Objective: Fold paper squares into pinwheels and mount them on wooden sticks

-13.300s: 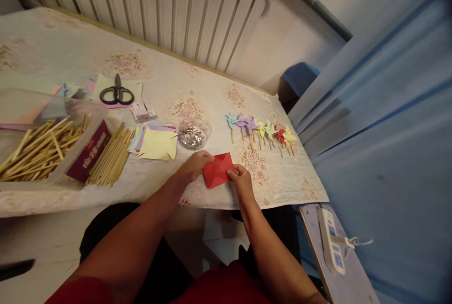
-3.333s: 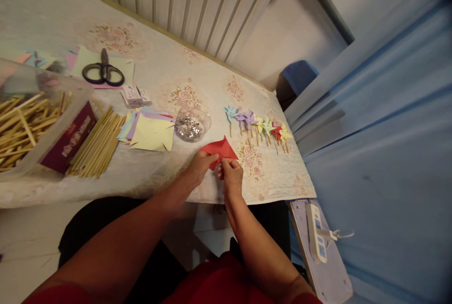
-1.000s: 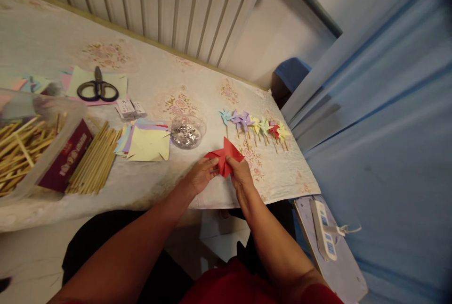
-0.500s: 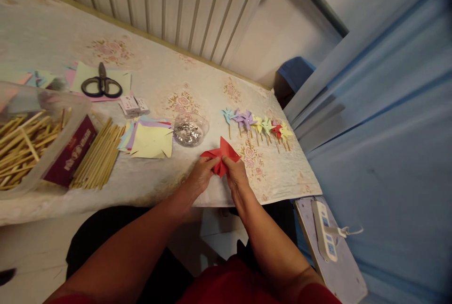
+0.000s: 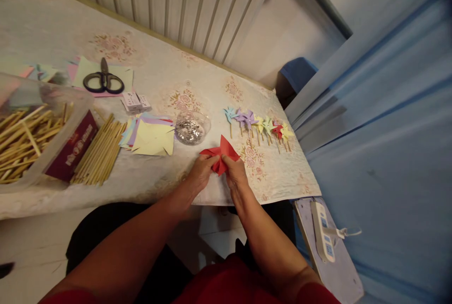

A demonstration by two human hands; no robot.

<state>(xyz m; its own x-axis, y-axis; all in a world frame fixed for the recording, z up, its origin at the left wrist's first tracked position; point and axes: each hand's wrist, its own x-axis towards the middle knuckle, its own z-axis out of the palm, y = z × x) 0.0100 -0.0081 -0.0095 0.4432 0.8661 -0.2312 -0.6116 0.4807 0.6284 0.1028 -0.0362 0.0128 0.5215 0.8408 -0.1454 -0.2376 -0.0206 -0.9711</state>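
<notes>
Both hands pinch the red paper [image 5: 219, 155] at the near edge of the worktop [image 5: 169, 87]: left hand [image 5: 200, 173] and right hand [image 5: 236, 175] are pressed close beneath it. Its folded points are fanned away toward the far side, equally near each hand.

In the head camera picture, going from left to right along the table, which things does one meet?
Clear box of wooden sticks → loose bundle of sticks → stack of coloured paper squares → glass bowl → red paper held by both hands → row of finished pinwheels.
</notes>
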